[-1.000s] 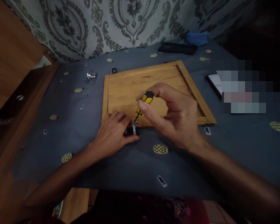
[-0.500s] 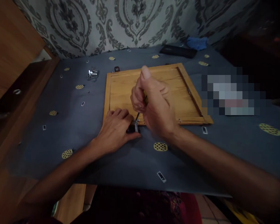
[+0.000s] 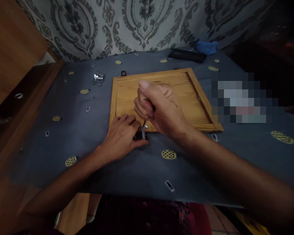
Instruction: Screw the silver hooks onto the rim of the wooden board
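Note:
A framed wooden panel lies flat on the cloth-covered table. At its near edge sits a small metal hinge, with something dark beneath or beside it that I cannot make out. My left hand is closed around the hinge, fingers over the panel's edge and thumb along the near side. Wrapped in a fist above it, my right hand grips a screwdriver. Only the thin shaft shows, slanting down to the hinge; the handle is hidden in the fist.
Loose metal hinges lie at the back left, near a tiny dark piece. Behind the panel is a small dark frame-like item. A black case and a blue cloth lie at the back right, beyond a blurred-out object.
My right fist has turned, its thumb swinging left and lower. The bit of yellow handle seen before is now covered. My left hand and the panel hold their places.

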A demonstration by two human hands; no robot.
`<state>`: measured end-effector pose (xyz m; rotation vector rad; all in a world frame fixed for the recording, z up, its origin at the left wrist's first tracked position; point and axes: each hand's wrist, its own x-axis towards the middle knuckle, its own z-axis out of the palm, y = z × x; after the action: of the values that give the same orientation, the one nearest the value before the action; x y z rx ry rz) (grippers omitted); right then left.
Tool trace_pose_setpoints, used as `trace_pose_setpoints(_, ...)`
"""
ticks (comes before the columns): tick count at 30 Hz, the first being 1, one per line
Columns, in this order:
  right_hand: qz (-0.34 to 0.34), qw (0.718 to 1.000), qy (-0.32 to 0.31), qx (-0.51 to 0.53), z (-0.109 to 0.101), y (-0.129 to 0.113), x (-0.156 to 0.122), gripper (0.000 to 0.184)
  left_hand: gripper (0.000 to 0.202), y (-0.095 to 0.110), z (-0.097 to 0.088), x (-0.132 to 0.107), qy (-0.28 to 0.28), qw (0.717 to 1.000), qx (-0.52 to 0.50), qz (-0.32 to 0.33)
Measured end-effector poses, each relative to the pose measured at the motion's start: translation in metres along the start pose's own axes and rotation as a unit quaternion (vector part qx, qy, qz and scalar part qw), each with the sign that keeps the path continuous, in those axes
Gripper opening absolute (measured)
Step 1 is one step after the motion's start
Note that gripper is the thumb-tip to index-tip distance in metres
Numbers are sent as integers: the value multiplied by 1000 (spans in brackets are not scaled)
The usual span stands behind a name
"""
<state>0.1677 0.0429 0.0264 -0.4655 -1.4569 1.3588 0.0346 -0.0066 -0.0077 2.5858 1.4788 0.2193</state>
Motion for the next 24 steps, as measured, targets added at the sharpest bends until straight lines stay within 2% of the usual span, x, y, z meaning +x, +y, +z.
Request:
trace_pose_setpoints(4, -24, 998, 48, 42, -2, -15, -2, 59, 42, 0, 0, 1, -2, 1000, 1, -4)
trace_pose_setpoints(9, -12, 993, 92, 77, -12, -31, -9, 52, 41, 0, -1, 1, 1, 1000, 2, 1)
trace_pose_setpoints(18, -8, 991, 124, 56, -12, -18, -22, 56, 42, -1, 2, 0, 16, 1000, 0, 5)
trace_pose_setpoints(21, 27, 989, 132, 55, -15, -22, -23, 55, 41, -2, 2, 0, 16, 1000, -2, 4)
trace_pose_setpoints(24, 106, 985, 117, 65, -22, -25, -24, 57, 40, -2, 1, 0, 18, 1000, -8, 5)
